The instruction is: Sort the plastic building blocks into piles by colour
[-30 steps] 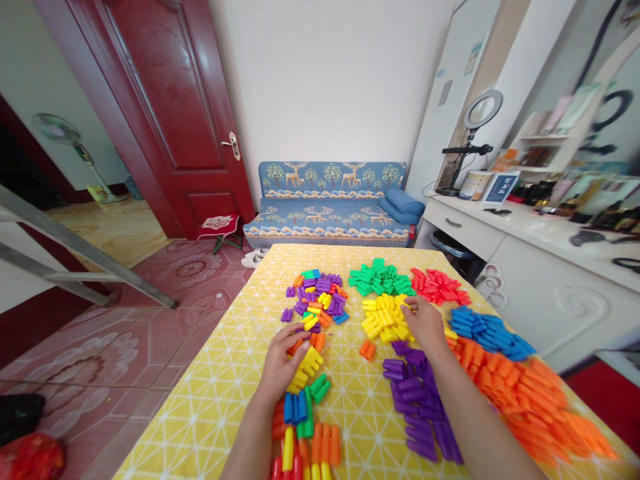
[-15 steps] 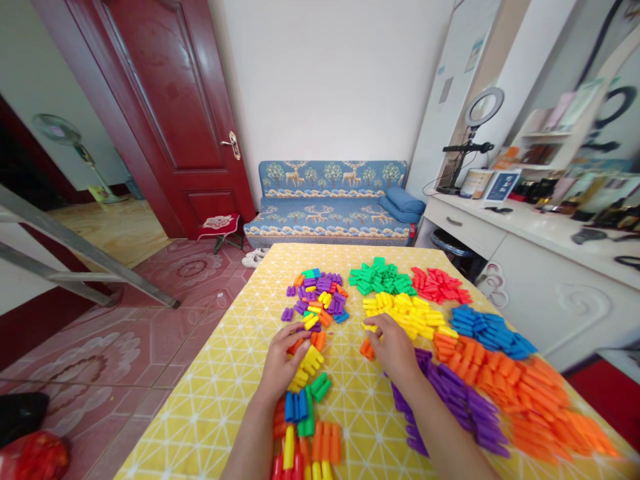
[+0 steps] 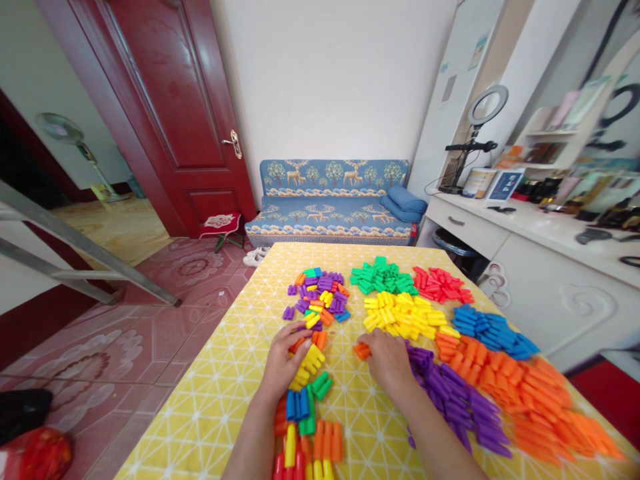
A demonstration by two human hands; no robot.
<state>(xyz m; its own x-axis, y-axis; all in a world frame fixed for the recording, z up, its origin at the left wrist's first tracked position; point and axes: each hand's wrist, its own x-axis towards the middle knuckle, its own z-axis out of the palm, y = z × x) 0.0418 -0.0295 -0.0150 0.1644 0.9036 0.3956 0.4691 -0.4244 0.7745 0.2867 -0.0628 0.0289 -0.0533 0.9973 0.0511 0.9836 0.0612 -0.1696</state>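
My left hand rests curled on a mixed cluster of small plastic blocks at the near left of the yellow table, fingers pressed on yellow and orange pieces. My right hand lies palm down in the middle, its fingertips touching a lone orange block. Just beyond that hand is the yellow pile; the purple pile runs beside its wrist.
Sorted piles sit further out: green, red, blue, orange. An unsorted heap lies at far left. Beyond the table are a blue sofa, a red door, a white dresser.
My right hand drew back from the yellow pile toward me and leftward, ending on the lone orange block. My left hand has hardly moved.
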